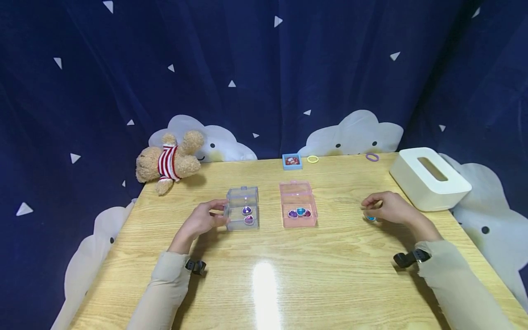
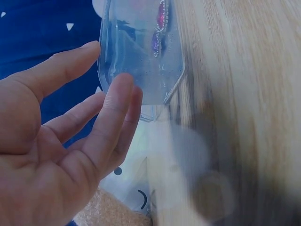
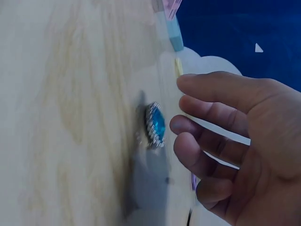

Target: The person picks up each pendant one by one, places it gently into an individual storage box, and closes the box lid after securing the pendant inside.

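Note:
My left hand [image 1: 202, 219] is at the left side of a clear bluish box [image 1: 242, 200] with its lid raised, fingers loosely bent, fingertips right at the wall. Inside that box lie a purple gem [image 1: 247, 210] and a pinkish-purple gem [image 1: 249, 220], both with silvery beaded edges. Over on the right, my right hand [image 1: 389, 208] hovers above a blue gem [image 3: 158, 124] on the table; the right wrist view shows its fingers apart from the gem, holding nothing. Between the hands, an opened pink box [image 1: 299, 222] contains a purple, a blue and a red gem.
Behind the boxes are a small blue square frame [image 1: 292, 167], a yellow ring [image 1: 312, 159] and a purple ring [image 1: 372, 157]. A white tissue box [image 1: 437, 190] stands right of my right hand. The teddy bear [image 1: 169, 162] lies at the back left, against the dark curtain.

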A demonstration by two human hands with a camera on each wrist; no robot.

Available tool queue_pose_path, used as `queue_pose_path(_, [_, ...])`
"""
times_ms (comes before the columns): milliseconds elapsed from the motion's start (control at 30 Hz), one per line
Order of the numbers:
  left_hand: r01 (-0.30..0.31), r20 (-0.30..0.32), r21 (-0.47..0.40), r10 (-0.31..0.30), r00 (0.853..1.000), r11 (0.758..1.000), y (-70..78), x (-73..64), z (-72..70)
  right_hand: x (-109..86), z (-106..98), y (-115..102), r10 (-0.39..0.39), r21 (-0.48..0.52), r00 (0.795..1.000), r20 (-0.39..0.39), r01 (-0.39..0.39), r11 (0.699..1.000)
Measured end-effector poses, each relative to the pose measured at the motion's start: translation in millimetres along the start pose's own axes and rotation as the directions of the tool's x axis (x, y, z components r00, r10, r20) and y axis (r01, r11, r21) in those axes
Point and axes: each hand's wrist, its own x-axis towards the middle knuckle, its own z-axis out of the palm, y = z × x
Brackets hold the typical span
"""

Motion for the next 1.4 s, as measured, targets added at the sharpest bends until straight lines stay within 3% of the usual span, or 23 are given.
queue_pose_path(267, [0.001, 0.012, -0.028, 0.0, 1.0, 1.0, 2.2, -0.1, -1.8, -6.9, -0.2, 5.3, 0.01, -0.066, 1.0, 0.014, -0.01, 0.998])
queue_pose_path(900, [0.003, 0.014, -0.024, -0.003, 1.0, 1.0, 5.3, -1.1, -1.4, -6.3, 4.6, 4.2, 0.031, -0.105, 0.999, 0.026, -0.028, 0.994])
queue_pose_path(1133, [0.008, 0.016, -0.015, -0.008, 1.0, 1.0, 6.0, -0.9, -1.3, -0.2, 2.8, -1.4, 0.002, -0.049, 1.0, 0.002, -0.001, 0.999])
queue_pose_path(1400, [-0.005, 0.002, -0.025, 0.005, 1.0, 1.0, -0.2, -0.1, -0.3, 9.5, -2.4, -22.9, 0.0, 0.005, 1.0, 0.01, 0.0, 1.0])
